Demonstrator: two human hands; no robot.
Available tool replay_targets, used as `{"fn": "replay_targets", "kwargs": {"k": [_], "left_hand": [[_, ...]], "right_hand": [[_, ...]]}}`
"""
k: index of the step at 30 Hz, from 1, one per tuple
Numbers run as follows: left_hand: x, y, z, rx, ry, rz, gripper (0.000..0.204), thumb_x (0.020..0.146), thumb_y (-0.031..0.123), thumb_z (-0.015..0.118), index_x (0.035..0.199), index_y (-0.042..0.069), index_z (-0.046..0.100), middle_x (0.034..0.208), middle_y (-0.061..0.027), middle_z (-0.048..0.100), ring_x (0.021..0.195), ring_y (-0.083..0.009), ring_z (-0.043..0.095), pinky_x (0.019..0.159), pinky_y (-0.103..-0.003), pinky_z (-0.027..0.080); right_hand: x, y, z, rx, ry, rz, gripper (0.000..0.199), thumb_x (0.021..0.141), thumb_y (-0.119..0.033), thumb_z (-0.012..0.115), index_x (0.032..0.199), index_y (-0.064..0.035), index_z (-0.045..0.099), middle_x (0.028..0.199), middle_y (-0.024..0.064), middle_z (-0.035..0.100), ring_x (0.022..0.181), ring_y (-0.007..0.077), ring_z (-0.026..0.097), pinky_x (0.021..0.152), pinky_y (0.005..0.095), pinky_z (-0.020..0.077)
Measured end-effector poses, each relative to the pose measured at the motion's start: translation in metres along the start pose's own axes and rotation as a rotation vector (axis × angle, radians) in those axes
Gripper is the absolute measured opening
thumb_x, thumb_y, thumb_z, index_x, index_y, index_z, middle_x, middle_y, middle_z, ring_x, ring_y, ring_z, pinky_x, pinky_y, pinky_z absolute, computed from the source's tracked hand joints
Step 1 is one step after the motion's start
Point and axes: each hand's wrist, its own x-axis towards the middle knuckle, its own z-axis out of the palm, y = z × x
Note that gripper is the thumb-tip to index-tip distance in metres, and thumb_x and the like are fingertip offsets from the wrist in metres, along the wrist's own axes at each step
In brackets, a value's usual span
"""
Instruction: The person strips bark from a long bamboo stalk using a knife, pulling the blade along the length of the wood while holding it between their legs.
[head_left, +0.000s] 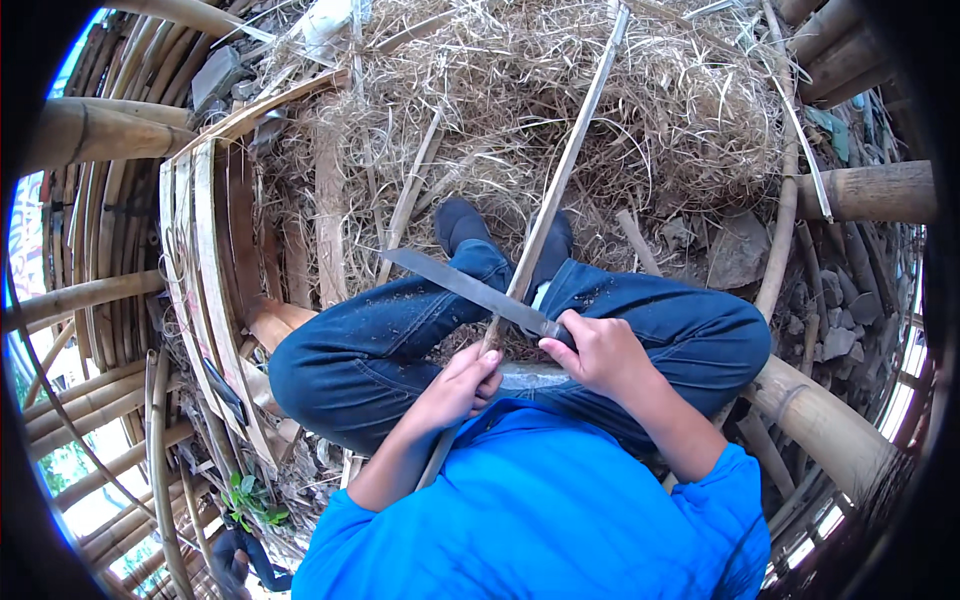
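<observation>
**Knife on bamboo strip**

Right hand (600,352) fingers wrapped on knife (470,290) handle, blade lying across the lap toward left. Left hand (462,385) fingers closed round long bamboo strip (560,180), which runs far over straw pile (600,110).

Your single head camera looks steeply down from close above your lap, facing forward over your crossed legs toward the straw pile (600,110), fisheye bending the bamboo poles (90,130) at its rim.
</observation>
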Motion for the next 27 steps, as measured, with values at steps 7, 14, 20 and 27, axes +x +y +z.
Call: {"fn": "replay_targets", "kwargs": {"k": [7, 14, 20, 27], "left_hand": [[-0.001, -0.01, 0.01, -0.091, 0.0, 0.061, 0.013, 0.103, 0.026, 0.036, 0.095, 0.015, 0.038, 0.062, 0.0064, 0.031, 0.046, -0.0035, 0.025, 0.04, -0.022, 0.019], [-0.005, -0.017, 0.013, -0.024, 0.039, 0.112, 0.014, 0.102, 0.024, 0.038, 0.094, 0.013, 0.039, 0.062, 0.006, 0.033, 0.047, -0.0036, 0.027, 0.041, -0.022, 0.021], [-0.02, -0.022, 0.017, 0.122, 0.08, 0.196, 0.016, 0.103, 0.027, 0.037, 0.093, 0.014, 0.037, 0.062, 0.0066, 0.028, 0.048, -0.0034, 0.024, 0.042, -0.022, 0.018], [-0.013, -0.016, 0.018, -0.008, 0.039, 0.133, 0.018, 0.102, 0.025, 0.039, 0.093, 0.01, 0.042, 0.064, 0.0054, 0.036, 0.05, -0.0041, 0.03, 0.043, -0.022, 0.025]], "right_hand": [[0.004, 0.021, 0.003, -0.142, 0.003, -0.178, 0.042, 0.088, -0.045, 0.059, 0.08, -0.0044, 0.052, 0.065, 0.0132, 0.063, 0.058, 0.0318, 0.064, 0.049, 0.0412, 0.049], [0.006, 0.021, 0.001, -0.164, 0.003, -0.169, 0.043, 0.088, -0.046, 0.058, 0.08, -0.0047, 0.052, 0.066, 0.0143, 0.063, 0.059, 0.0326, 0.064, 0.051, 0.0415, 0.0499], [0.016, 0.062, -0.037, -0.238, 0.124, 0.078, 0.041, 0.091, -0.043, 0.056, 0.079, -0.0045, 0.054, 0.064, 0.018, 0.062, 0.063, 0.0383, 0.063, 0.055, 0.0477, 0.0495], [0.001, -0.007, 0.001, -0.042, -0.041, -0.154, 0.043, 0.089, -0.045, 0.058, 0.078, -0.0038, 0.055, 0.059, 0.0168, 0.061, 0.057, 0.0354, 0.063, 0.05, 0.0441, 0.0495]]}}
